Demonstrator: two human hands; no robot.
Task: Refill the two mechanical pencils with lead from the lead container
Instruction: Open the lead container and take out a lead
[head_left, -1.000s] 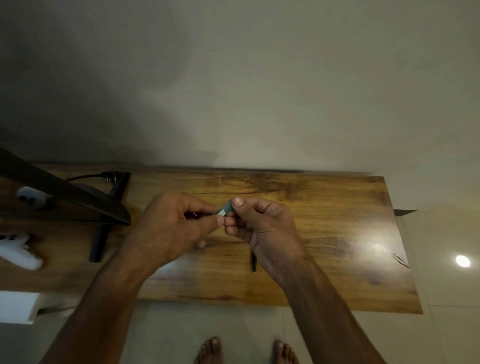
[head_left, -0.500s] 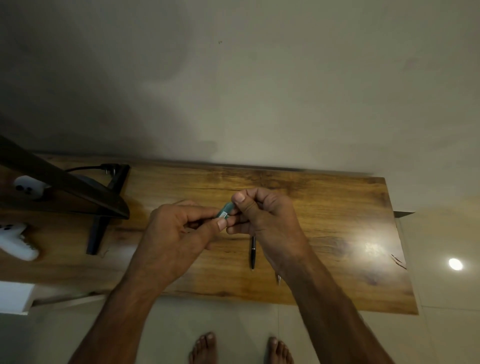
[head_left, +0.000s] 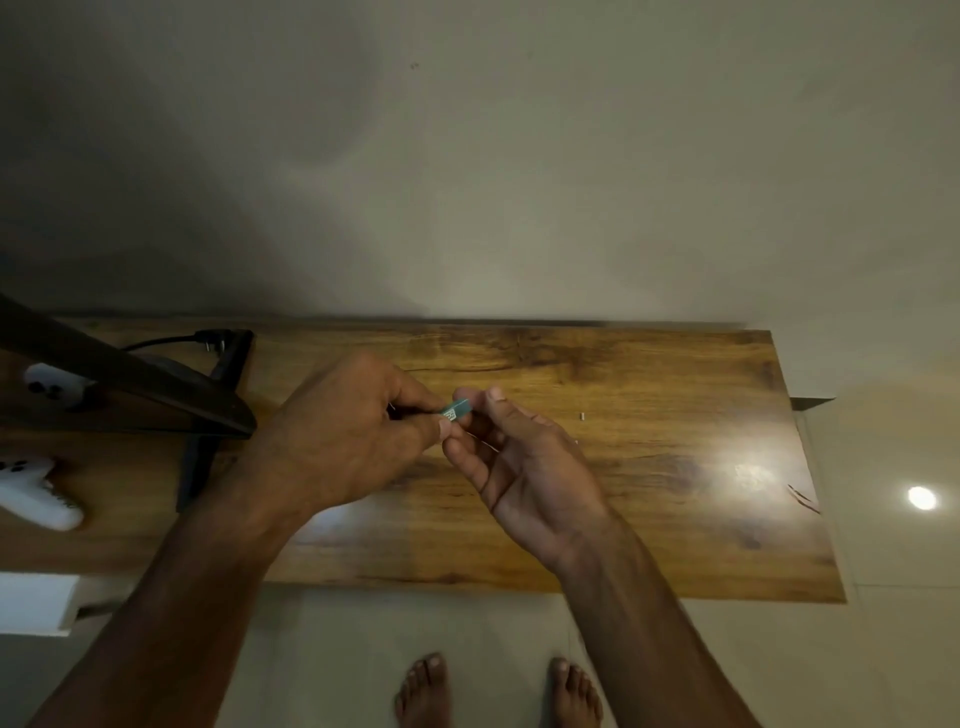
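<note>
white game controller (head_left: 31, 491) far left on wooden desk (head_left: 675, 519). left hand (head_left: 353, 441) pinches teal lead container (head_left: 456, 410) between thumb and fingers, up over middle of desk. right hand (head_left: 524, 462) palm up, fingers loosely curled, thumb and first finger at container's tip; cannot tell if pinching or only touching. tiny bit (head_left: 583, 415) lies on desk further right. pencils not in sight. step looks like getting lead out. tip container gently, keep palm cupped under it. lead thin, likely snaps easy, could roll away.
</note>
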